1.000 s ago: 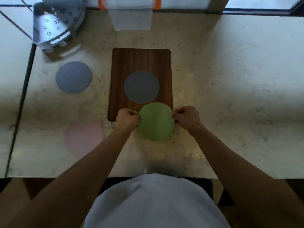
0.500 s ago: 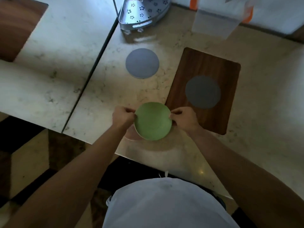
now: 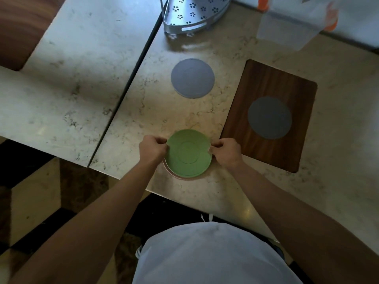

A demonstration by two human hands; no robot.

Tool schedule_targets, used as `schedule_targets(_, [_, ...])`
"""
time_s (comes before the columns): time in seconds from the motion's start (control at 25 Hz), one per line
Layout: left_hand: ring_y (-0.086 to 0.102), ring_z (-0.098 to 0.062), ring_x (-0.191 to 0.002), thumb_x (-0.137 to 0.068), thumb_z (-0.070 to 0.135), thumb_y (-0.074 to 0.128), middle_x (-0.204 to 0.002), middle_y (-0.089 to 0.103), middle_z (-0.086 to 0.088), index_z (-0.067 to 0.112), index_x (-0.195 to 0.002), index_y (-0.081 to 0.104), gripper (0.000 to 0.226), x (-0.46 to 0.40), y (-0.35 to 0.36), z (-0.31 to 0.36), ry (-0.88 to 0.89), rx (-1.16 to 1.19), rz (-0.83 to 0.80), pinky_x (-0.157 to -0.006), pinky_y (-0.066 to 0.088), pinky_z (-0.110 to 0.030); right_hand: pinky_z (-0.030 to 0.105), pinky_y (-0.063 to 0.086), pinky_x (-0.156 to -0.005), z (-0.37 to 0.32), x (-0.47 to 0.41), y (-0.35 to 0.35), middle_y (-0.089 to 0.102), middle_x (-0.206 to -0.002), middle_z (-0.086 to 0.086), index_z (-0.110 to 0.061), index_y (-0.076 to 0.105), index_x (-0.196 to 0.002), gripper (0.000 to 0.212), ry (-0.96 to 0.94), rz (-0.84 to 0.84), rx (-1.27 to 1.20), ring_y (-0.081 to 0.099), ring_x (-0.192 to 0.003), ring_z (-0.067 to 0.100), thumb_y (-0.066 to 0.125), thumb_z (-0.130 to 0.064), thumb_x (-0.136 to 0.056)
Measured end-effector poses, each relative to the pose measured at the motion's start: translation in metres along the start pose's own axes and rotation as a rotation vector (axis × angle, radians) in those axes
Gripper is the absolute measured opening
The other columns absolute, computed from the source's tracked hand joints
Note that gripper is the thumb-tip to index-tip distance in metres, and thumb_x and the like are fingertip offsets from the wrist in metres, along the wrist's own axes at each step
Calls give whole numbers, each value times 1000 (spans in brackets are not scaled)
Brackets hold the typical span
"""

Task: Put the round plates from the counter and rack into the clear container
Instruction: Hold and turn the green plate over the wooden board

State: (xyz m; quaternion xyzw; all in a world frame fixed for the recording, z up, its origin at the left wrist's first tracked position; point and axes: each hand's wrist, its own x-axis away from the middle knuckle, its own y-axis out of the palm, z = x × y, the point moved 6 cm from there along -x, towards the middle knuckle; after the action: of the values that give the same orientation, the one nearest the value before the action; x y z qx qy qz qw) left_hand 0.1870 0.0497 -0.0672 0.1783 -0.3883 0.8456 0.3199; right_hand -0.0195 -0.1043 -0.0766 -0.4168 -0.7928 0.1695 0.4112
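A green round plate [image 3: 188, 153] lies upside down on top of a pink plate [image 3: 171, 172], of which only a thin rim shows at the lower left. My left hand [image 3: 152, 149] pinches the green plate's left edge and my right hand [image 3: 225, 152] pinches its right edge. One grey plate [image 3: 192, 78] lies on the bare counter farther back. Another grey plate [image 3: 269, 117] rests on the wooden board [image 3: 264, 87]. The clear container [image 3: 287, 27] with orange clips stands at the back right.
A perforated metal corner rack [image 3: 192, 13] stands at the back, left of the container. A dark seam [image 3: 127, 89] splits the marble counter [image 3: 82, 78] diagonally. The counter's front edge runs just below the stacked plates, with dark floor beneath.
Both hands have carried the green plate left off the wooden board and onto the pink plate. The view has swung left and the plate now lies lower, nearly covering the pink one.
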Motion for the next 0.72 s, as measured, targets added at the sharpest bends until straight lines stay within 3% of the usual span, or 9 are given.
schedule_targets(0.08, [67,-14,-81,-76,3,68,-95,77,-7,12,-95,77,23,1,-1,3,43,-45,13,-77,50,-25,18,48,-64,0,4,1,71,-72,-9,-14,78,-81,8,-10,18,25,57,-59,-2,79,-18,-74])
schedule_targets(0.24, [70,-19,-80,-76,3,62,-88,78,-7,11,-89,78,22,3,0,9,124,-132,17,-79,57,-33,35,62,-65,-4,10,3,75,-70,4,-11,75,-70,5,4,26,21,69,-57,10,76,-12,-75])
schedule_targets(0.48, [67,-30,-65,-79,5,59,-71,73,-17,2,-77,76,18,9,5,20,298,-397,87,-67,59,-40,21,44,-54,-17,23,2,72,-67,1,-15,77,-76,6,-38,96,187,66,-61,16,73,-19,-79])
schedule_targets(0.72, [65,-29,-65,-77,3,60,-71,72,-17,0,-74,75,16,9,8,22,245,-407,110,-61,51,-33,26,54,-60,-22,25,1,75,-77,8,-11,78,-84,15,52,101,230,71,-72,25,68,-22,-84])
